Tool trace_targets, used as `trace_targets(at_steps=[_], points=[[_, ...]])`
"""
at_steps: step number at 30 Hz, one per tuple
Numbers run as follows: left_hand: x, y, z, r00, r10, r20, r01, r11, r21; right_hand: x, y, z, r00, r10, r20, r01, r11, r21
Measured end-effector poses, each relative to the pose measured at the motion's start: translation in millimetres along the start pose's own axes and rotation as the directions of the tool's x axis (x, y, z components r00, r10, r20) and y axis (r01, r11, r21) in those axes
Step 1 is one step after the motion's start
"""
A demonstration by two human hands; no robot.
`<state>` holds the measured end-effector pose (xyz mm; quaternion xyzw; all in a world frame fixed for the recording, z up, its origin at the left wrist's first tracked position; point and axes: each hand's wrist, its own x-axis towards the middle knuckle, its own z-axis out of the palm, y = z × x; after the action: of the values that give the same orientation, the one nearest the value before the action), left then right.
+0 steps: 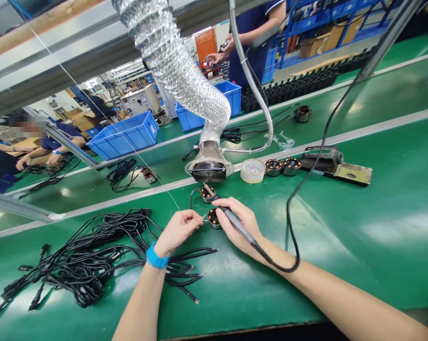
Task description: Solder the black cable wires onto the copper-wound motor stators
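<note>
the small copper-wound ring sits on the green bench between the two hands, just beyond the left fingertips. a second wound ring stands close behind it, under the soldering iron; i cannot tell whether the iron's tip touches it. the right hand grasps the iron by its handle, the cord trailing over the forearm. the left hand has thumb and forefinger pinched on a thin wire whose end points at the nearer ring. a pale strand slants down from upper left to that hand, and a blue band circles the wrist.

left of the hands lies a tangled heap of black cables, some ends showing coloured cores. behind the rings hangs a black fan below a foil duct. to its right stand a tape roll, two more rings and an iron stand. farther back are a blue crate, rows of black parts and a co-worker in dark clothing.
</note>
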<state>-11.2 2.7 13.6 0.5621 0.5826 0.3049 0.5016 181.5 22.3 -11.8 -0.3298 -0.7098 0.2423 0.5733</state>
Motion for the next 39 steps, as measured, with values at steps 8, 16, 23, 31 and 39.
trace_targets(at_steps=[8,16,23,31,39], points=[[-2,5,2.1,1.0,-0.018,-0.005,0.018,1.0,0.024,-4,-14,-11,0.979,-0.191,-0.068,0.191,0.981,-0.02],[-1,3,1.7,1.0,-0.009,-0.002,0.009,1.0,0.026,-6,-14,-7,0.981,-0.187,-0.05,0.187,0.982,-0.02],[-2,3,2.8,1.0,-0.004,0.0,0.004,1.0,0.029,-5,-15,-7,0.983,-0.175,-0.051,0.174,0.985,-0.023],[-2,3,2.6,1.0,-0.01,0.01,0.01,1.0,0.024,-5,-14,-8,0.986,-0.153,-0.06,0.151,0.988,-0.029],[-2,3,0.9,1.0,-0.01,0.014,0.01,0.999,0.039,-5,-9,-9,0.986,-0.127,-0.107,0.127,0.992,-0.011]])
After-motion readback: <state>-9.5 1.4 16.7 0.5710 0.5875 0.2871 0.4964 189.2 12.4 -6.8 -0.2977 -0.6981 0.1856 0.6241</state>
